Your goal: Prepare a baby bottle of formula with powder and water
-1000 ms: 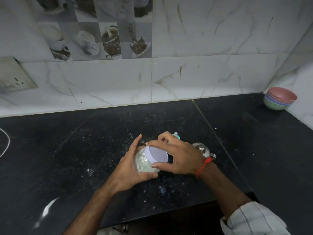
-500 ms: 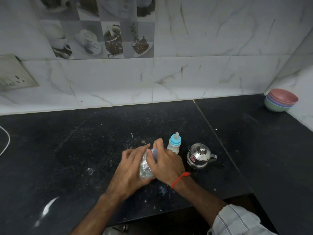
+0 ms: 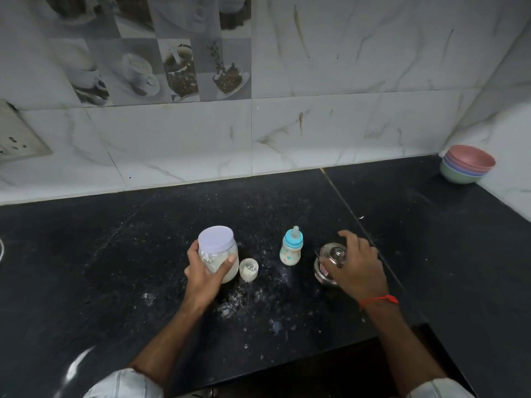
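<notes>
- No readable brand anywhere, tbh. The small steel kettle [image 3: 327, 265] has a little pink and white sticker on its side, but the print is too small and blurred to make out. The baby bottle has tiny coloured prints on its body, and none of them read as words either.
- Left hand [image 3: 202, 275] grips a clear round plastic jar with a flat lilac screw lid [image 3: 217, 251]. Fingers and thumb are curled around the jar's body; it stands upright on the counter with clumpy white powder visible through the wall.
- Just beside the jar on its right sits a small clear plastic cup [image 3: 248, 269] (could be a measuring scoop or a cap, can't tell), with some white powder inside.
- The small translucent baby bottle with a light blue collar and teat [image 3: 291, 248] stands upright near the middle, between the cup and the kettle, touched by neither hand. It looks milky white inside.
- Right hand [image 3: 357, 267] is over the shiny kettle with fingers spread and loosely curved around its domed knobbed lid. Whether it actually grips it, I can't tell. There's a red thread band [image 3: 379, 300] on that wrist.
- Counter is black speckled stone [image 3: 115, 268], dusted with spilled white powder near the front edge.
- Far right corner: a stack of matte pastel bowls [image 3: 467, 165], pink on top, then purple, blue and green.
- Wall is glossy white marble-look tile [image 3: 359, 81], with a grey coffee-cup picture tile [image 3: 178, 64] at upper left and a switch plate [image 3: 17, 136] at the far left.
</notes>
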